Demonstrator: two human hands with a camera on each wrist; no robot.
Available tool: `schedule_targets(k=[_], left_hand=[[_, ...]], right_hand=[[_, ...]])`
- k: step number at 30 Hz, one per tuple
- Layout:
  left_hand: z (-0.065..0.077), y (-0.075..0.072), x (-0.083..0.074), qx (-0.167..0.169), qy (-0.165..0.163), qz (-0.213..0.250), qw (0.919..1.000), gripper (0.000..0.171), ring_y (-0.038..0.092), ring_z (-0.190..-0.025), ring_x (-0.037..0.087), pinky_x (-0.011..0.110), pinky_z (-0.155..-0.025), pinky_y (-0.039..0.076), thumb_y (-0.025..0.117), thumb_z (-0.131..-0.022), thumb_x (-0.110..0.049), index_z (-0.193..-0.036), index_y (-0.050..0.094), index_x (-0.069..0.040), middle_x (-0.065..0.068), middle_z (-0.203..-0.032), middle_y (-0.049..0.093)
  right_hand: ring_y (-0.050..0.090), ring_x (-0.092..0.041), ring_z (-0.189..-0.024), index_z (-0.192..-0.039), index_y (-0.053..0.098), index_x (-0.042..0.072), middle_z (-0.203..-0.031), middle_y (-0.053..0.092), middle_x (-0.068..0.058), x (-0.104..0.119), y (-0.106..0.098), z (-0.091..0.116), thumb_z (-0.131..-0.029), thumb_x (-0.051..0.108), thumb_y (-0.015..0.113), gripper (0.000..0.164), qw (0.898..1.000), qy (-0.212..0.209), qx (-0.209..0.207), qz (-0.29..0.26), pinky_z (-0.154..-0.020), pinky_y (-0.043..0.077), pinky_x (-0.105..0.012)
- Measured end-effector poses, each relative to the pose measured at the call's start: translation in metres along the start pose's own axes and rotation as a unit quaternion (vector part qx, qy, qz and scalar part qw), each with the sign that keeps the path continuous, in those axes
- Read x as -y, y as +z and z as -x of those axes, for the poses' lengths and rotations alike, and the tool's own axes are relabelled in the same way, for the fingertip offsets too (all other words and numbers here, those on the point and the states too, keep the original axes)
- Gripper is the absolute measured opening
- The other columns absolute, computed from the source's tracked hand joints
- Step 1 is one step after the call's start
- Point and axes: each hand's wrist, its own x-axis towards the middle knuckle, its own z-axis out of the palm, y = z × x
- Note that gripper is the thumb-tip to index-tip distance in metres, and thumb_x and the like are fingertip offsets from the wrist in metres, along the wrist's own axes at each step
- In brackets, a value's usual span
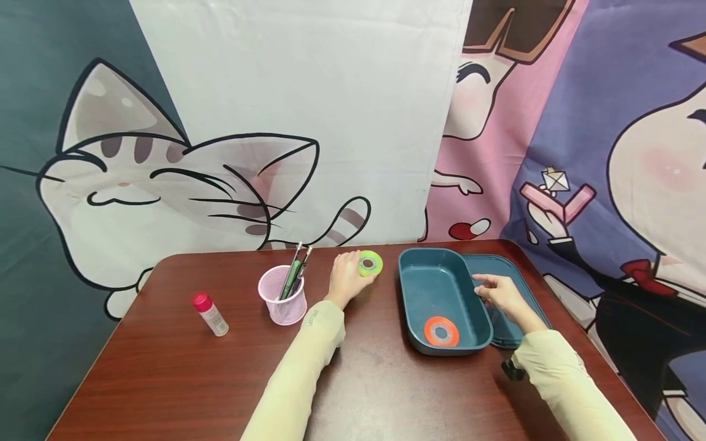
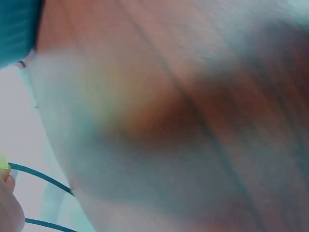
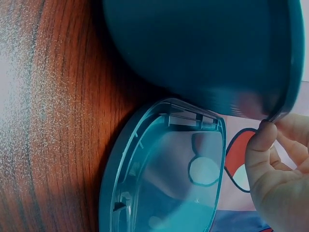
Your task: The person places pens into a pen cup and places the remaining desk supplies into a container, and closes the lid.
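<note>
Though glossy, brown table (image 1: 375, 386) under teal box (image 1: 432, 285), cartoon backdrop (image 1: 375, 110) behind.

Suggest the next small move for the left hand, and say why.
Probably carry the green roll over the blue-green box: the left hand holds it outside, while the right hand pinches the rim and an orange roll already lies inside.

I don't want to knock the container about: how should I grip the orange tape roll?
Probably from above, pinching the outer edge of the orange tape roll on its left and right as the head view shows it. It lies flat inside the teal container, whose walls hinder a sideways approach.
</note>
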Motion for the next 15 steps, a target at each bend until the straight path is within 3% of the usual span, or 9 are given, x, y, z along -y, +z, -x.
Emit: schedule_targets(k=[9, 15], left_hand=[[-0.015, -0.010, -0.019, 0.006, 0.013, 0.049, 0.9987, 0.050, 0.055, -0.091, 0.022, 0.034, -0.086, 0.041, 0.073, -0.064, -0.037, -0.102, 0.060, -0.008, 0.004, -0.093, 0.064], [-0.020, -0.012, -0.037, 0.048, 0.028, 0.062, 0.9965, 0.057, 0.054, -0.100, 0.020, 0.032, -0.090, 0.040, 0.072, -0.066, -0.040, -0.111, 0.058, -0.008, 0.004, -0.104, 0.063]], right_hand=[[0.049, -0.011, -0.059, -0.125, 0.042, -0.009, -0.079, 0.055, -0.007, 0.001, 0.000, 0.001, -0.085, 0.004, 0.052, 0.043, 1.000, 0.001, -0.001, 0.003, -0.056, 0.048, -0.030], [0.049, -0.010, -0.061, -0.126, 0.042, -0.008, -0.083, 0.056, -0.008, 0.002, 0.000, 0.002, -0.086, 0.005, 0.052, 0.043, 1.000, 0.005, -0.003, 0.005, -0.057, 0.048, -0.030]])
